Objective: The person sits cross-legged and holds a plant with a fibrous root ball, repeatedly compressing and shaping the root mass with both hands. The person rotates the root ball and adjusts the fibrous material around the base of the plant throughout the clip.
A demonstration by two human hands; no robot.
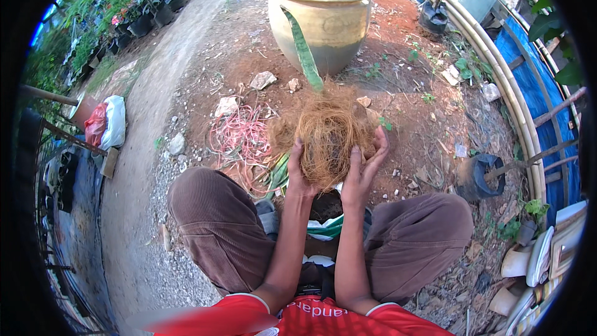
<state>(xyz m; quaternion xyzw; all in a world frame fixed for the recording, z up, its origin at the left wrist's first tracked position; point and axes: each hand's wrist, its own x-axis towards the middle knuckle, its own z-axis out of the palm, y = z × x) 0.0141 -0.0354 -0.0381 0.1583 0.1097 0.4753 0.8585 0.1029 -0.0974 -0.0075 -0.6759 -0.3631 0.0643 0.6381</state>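
Note:
Between my left hand [300, 171] and my right hand [365, 165] is a clump of brown coconut fibre [324, 130], gripped from both sides, with some darker matter showing through the strands. A single upright green mottled leaf [301, 43] rises from the top of the clump, or from just behind it. Below my hands, between my knees, lies dark soil [324, 205] in an opened white-and-green sack [326, 231]. Pink tangled twine [239, 140] lies on the dirt to the left, beside some green striped leaf pieces [278, 177].
A large cream glazed pot [320, 31] stands ahead. Bamboo poles [513, 93] and blue tarp [525, 56] edge the right, near a black plant bag [479, 183]. Potted plants [140, 18] line the upper left. White and red bags [112, 124] sit beside the path at left.

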